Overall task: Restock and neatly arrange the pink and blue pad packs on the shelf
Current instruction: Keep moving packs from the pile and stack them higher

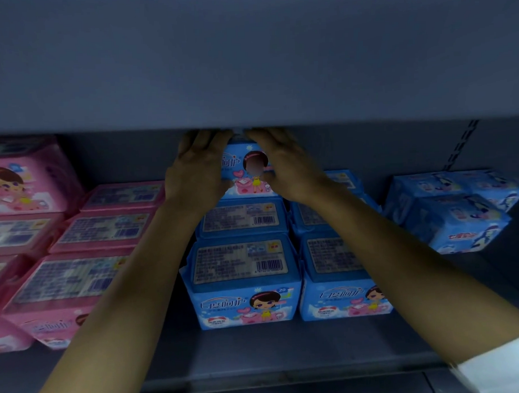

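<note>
Item in hand: one blue pad pack [245, 170], upright with its printed face to the front, held at the rear of the shelf [287, 351], on top of the blue stack below it and just under the upper shelf board [247, 64].

Left hand [197, 172]: fingers clasped on the pack's left side and top corner. Right hand [283, 166]: fingers clasped on its right side and top; fingertips of both run under the upper board and are partly hidden.

Step, as judged: seating a second-tier pack at the back of the middle blue column. The next move calls for pushing it square to the packs below, face forward, then letting go without tipping it.

Shelf contents:
- Middle column: blue packs [243, 285] in a row from the front edge to the rear, label panels up.
- Second blue column [340, 278], touching the first on its right, same order.
- Toward the right end: loose blue packs [456, 219], stacked askew, well apart from the columns; judged still to be straightened.
- Left end: pink packs [70, 279] in rows, with one pink pack [25, 178] standing on top at the rear.
- Front edge before the blue columns: bare.
</note>
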`<state>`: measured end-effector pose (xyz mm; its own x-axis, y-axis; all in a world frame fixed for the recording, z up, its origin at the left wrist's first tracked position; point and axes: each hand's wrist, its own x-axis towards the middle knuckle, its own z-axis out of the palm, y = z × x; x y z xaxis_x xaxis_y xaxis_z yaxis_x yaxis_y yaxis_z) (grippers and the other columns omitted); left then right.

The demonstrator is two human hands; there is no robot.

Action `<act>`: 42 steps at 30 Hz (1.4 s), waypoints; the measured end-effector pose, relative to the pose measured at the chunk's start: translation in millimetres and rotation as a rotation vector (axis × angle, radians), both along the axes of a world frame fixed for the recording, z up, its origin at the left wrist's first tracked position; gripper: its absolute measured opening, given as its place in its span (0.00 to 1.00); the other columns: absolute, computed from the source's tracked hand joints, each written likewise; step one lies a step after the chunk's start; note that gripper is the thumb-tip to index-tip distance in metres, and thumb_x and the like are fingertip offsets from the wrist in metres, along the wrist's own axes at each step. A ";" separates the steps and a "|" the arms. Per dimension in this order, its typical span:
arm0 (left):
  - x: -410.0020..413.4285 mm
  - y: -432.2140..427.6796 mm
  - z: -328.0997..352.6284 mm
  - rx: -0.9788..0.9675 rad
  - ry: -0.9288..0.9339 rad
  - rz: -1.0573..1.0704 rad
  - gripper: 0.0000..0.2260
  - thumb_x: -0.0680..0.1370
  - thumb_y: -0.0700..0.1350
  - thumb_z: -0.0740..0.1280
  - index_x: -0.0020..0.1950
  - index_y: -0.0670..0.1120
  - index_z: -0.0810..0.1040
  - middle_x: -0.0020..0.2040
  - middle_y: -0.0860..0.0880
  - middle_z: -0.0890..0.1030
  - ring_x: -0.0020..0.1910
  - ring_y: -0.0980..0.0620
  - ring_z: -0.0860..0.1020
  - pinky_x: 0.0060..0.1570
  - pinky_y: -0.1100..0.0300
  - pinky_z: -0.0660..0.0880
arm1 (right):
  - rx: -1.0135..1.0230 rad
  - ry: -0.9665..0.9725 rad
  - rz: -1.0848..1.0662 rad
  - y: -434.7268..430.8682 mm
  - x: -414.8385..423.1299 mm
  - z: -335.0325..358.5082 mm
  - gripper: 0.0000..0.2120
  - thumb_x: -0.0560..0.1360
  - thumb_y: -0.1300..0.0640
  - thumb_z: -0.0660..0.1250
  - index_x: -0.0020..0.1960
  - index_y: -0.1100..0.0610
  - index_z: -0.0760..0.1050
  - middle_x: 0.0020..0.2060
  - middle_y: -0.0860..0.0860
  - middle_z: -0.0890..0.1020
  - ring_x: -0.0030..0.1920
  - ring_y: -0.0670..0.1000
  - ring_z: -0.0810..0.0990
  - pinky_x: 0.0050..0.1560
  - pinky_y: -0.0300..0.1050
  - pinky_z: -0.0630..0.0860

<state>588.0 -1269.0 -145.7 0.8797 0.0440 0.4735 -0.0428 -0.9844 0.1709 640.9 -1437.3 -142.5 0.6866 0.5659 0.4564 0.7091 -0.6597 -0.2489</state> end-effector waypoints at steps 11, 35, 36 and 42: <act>-4.6 -2.7 1.2 -0.005 0.072 -0.008 0.40 0.72 0.48 0.73 0.78 0.48 0.55 0.76 0.46 0.59 0.76 0.42 0.51 0.67 0.39 0.64 | -0.018 0.044 0.013 -2.9 -7.5 2.9 0.36 0.74 0.60 0.69 0.77 0.57 0.55 0.76 0.54 0.56 0.76 0.56 0.54 0.73 0.52 0.59; -15.4 -247.6 15.8 -0.108 0.003 -0.384 0.25 0.75 0.43 0.68 0.72 0.48 0.67 0.69 0.45 0.71 0.68 0.44 0.67 0.58 0.54 0.67 | 0.193 0.189 -0.410 -198.9 -68.0 1.9 0.26 0.72 0.62 0.66 0.69 0.60 0.69 0.67 0.58 0.71 0.69 0.57 0.66 0.66 0.45 0.64; -14.6 -261.3 15.0 -0.108 0.015 -0.397 0.25 0.75 0.43 0.68 0.72 0.48 0.67 0.69 0.45 0.71 0.67 0.44 0.67 0.57 0.55 0.67 | 0.188 0.192 -0.428 -211.0 -69.4 1.4 0.26 0.72 0.63 0.65 0.69 0.59 0.68 0.67 0.57 0.71 0.69 0.57 0.66 0.65 0.45 0.64; -7.8 -338.4 8.3 -0.136 0.087 -0.507 0.23 0.74 0.42 0.68 0.69 0.47 0.69 0.66 0.45 0.74 0.63 0.43 0.73 0.56 0.54 0.69 | 0.202 0.215 -0.504 -283.3 -74.5 -4.5 0.26 0.73 0.65 0.63 0.70 0.59 0.67 0.68 0.53 0.70 0.70 0.54 0.64 0.67 0.47 0.65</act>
